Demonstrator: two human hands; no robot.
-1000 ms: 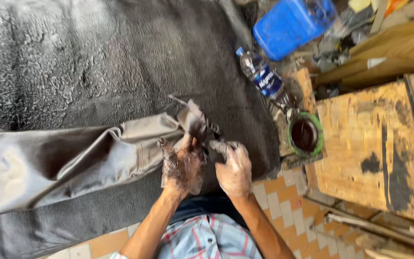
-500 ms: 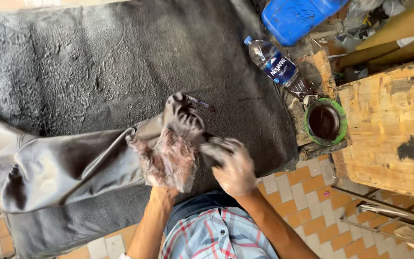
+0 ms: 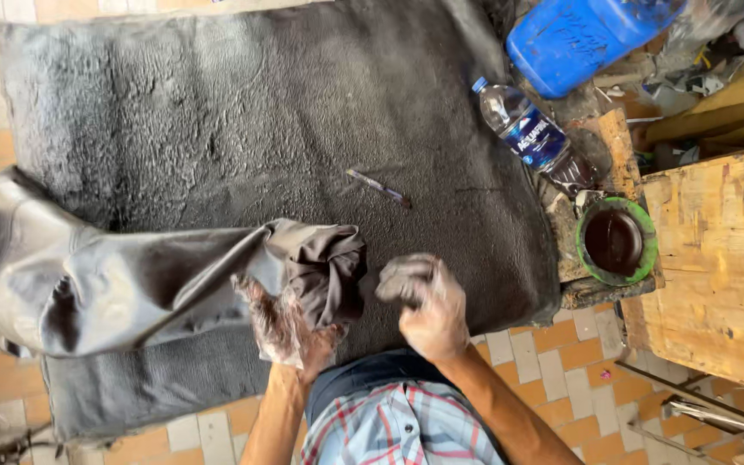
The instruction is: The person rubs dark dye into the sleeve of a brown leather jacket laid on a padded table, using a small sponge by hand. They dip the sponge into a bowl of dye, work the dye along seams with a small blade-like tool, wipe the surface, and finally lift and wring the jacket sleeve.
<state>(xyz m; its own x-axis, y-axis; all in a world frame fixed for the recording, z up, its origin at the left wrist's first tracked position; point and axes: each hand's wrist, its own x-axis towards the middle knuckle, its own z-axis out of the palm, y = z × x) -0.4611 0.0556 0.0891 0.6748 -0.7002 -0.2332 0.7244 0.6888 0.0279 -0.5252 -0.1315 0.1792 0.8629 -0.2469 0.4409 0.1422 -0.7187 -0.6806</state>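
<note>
A grey leather garment [image 3: 114, 284] lies across a dark fuzzy mat [image 3: 260, 129], with its bunched sleeve end near the mat's front edge. My left hand [image 3: 284, 334], in a thin stained glove, grips that sleeve end from below. Just right of the sleeve, my right hand [image 3: 434, 317], also gloved, is closed around a small grey pad [image 3: 399, 280]. The two hands are a short gap apart. A thin stick-like tool [image 3: 378, 187] lies loose on the mat beyond the hands.
A green bowl of dark liquid [image 3: 615, 243] sits at the mat's right edge. A plastic water bottle [image 3: 531, 138] and a blue jerrycan [image 3: 587, 34] lie beyond it. Wooden boards [image 3: 716, 267] fill the right side. Tiled floor [image 3: 553, 362] lies near my body.
Both hands have drawn back toward my body, pulling the sleeve end with them. The hands have separated. The thin tool now lies alone on the mat.
</note>
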